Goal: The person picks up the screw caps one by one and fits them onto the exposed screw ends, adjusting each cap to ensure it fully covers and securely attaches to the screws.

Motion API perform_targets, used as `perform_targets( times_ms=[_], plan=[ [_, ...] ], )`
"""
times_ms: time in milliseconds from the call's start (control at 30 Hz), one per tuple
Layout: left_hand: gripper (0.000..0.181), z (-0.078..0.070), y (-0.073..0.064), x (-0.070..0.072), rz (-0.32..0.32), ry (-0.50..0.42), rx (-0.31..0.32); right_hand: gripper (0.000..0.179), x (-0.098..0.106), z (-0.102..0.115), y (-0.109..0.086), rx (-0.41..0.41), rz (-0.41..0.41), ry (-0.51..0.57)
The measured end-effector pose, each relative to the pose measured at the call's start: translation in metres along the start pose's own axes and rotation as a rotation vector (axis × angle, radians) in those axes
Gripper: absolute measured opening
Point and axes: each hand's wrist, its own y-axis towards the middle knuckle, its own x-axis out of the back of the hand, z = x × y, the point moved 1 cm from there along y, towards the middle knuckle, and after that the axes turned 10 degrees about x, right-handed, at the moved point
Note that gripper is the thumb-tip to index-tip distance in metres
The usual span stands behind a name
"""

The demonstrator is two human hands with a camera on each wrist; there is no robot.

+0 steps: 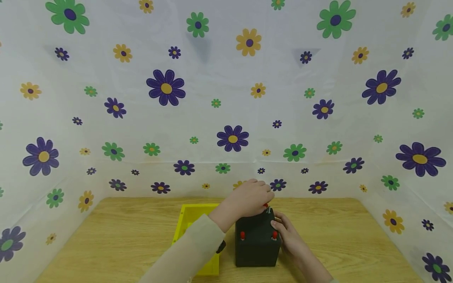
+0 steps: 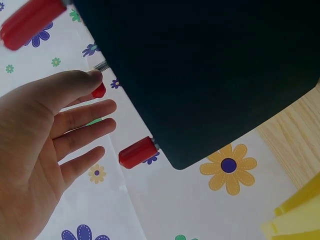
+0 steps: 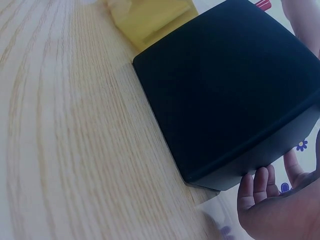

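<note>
A black box stands on the table with red-capped posts along its top, among them a near-left red cap and a near-right red cap. My left hand reaches over the far part of the top. In the left wrist view its thumb and index finger pinch a red cap right beside a bare threaded screw; the other fingers extend loosely. My right hand lies along the box's right side, thumb at the top edge. The right wrist view shows its fingertips against the side.
Left of the box stands a yellow bin, partly hidden by my left forearm. The wooden table ends at a flower-printed white sheet at the back and on both sides.
</note>
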Motion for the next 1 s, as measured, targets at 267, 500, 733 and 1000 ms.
perform_targets(
  times_ms=[267, 500, 733, 1000],
  plan=[
    [0.028, -0.0004, 0.0018, -0.0014, 0.001, 0.002, -0.001, 0.055, 0.0003, -0.0011, 0.0002, 0.020, 0.010, 0.024],
    [0.030, -0.0023, 0.0023, 0.0017, 0.020, -0.014, 0.003, 0.054, -0.0003, -0.0024, 0.0009, 0.033, 0.011, 0.022],
    [0.029, -0.0038, 0.0036, -0.0002, 0.017, -0.021, -0.007, 0.054, -0.0010, -0.0010, -0.0003, 0.042, 0.020, 0.019],
    [0.029, -0.0046, 0.0031, -0.0007, -0.001, -0.001, -0.027, 0.054, 0.0000, -0.0008, -0.0007, 0.038, 0.021, 0.012]
  ],
)
